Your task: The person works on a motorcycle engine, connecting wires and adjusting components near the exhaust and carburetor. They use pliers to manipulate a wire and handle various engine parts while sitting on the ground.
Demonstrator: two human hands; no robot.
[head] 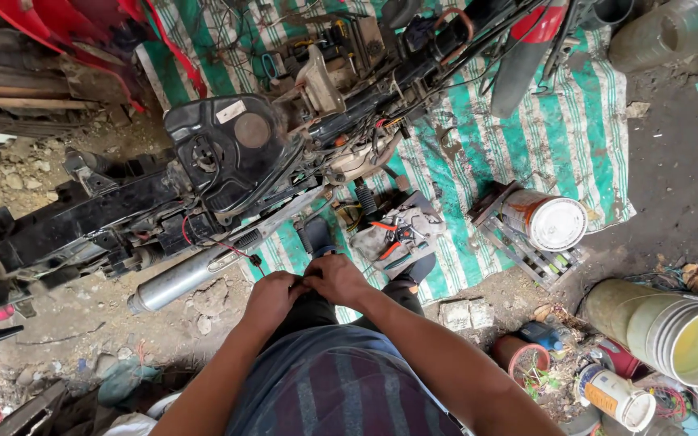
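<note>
While the stripped motorcycle frame (203, 169) and its silver exhaust (175, 281) lie left, the left hand (271, 295) and right hand (337, 278) meet, fingers pinched narrow on something too small to identify, best worked steadily, close to the body.

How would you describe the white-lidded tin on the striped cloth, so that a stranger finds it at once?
Start from the stripped motorcycle frame over the green-and-white striped cloth. Near the cloth's right edge, a metal rack lies flat. The tin lies on its side on it, rusty orange with a round white lid, unlike the buckets off the cloth.
</note>
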